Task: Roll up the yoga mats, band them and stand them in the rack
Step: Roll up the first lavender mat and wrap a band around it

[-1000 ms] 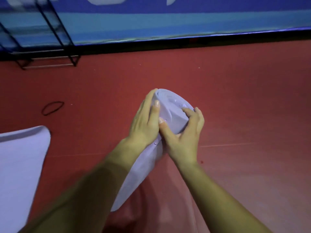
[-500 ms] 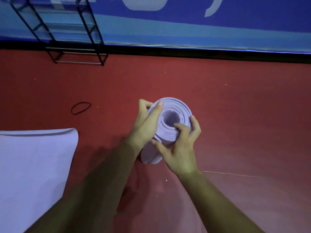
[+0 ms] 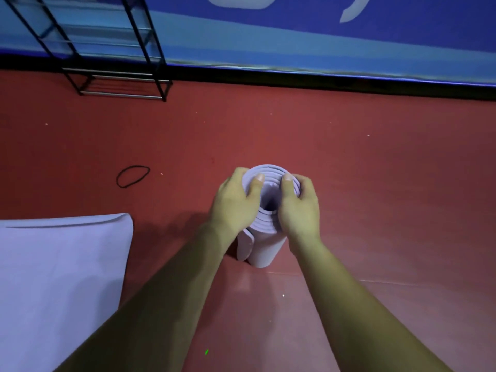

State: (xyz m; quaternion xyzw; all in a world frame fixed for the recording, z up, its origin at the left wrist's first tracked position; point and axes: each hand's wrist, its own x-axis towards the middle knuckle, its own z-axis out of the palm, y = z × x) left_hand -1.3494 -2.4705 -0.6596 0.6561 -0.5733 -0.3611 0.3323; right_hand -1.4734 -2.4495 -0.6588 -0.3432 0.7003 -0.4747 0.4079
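Flat mat: pale lilac foam yoga mat (image 3: pixel 59 277), unrolled, lying on the red sports floor (image 3: pixel 375 183) toward its near left side. One rounded corner points at the middle of the floor.
Wall: blue padded banner with pale lettering (image 3: pixel 322 36), running along the floor's far edge above a black base strip.
Rack: black metal-frame rack with thin rails (image 3: pixel 120 95), standing at the floor's far left edge against the wall.
Rolled mat: second pale lilac foam yoga mat, rolled into a cylinder (image 3: pixel 264 248). Stands on end near mid-floor, well apart from the rack, with the spiral end face up. Loose outer flap shows low on its left side.
Left hand (image 3: pixel 236 202): grips the roll's top from the left, fingers wrapped round the outside, thumb laid over the rim onto the end face.
Right hand (image 3: pixel 299 208): grips the top from the right in mirror fashion, thumb over the rim, fingers round the far side.
Band: thin black elastic loop (image 3: pixel 134 166), flat on the floor left of the roll, between it and the rack, touching neither.
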